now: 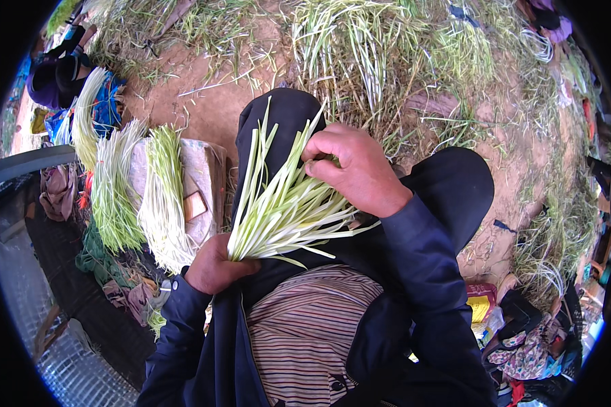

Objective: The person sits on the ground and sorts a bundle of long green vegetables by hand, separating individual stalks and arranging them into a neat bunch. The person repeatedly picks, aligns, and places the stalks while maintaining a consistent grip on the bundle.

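My left hand (218, 265) grips the lower end of a fanned bunch of long, pale green leaves (280, 213), which look like garlic chives. The bunch lies over my lap, its tips spread up and to the right. At the upper right side of the bunch is my right hand (359, 165), fingers curled, with thumb and forefinger tips close together against the leaves. Whether a leaf is pinched between them is hard to see. Left of my knee, a sheaf of similar leaves (165, 188) rests on a pale block-like stand (203, 157), beside another sheaf (114, 198).
Loose leaves and stalks (366, 56) cover much of the earth floor (193, 107) ahead. More pale leaves (86, 117) lie by a blue sack (107, 104) at far left. A person (61, 76) sits upper left; another in floral clothing (527, 351) is lower right, near a red-and-yellow bag (481, 305).
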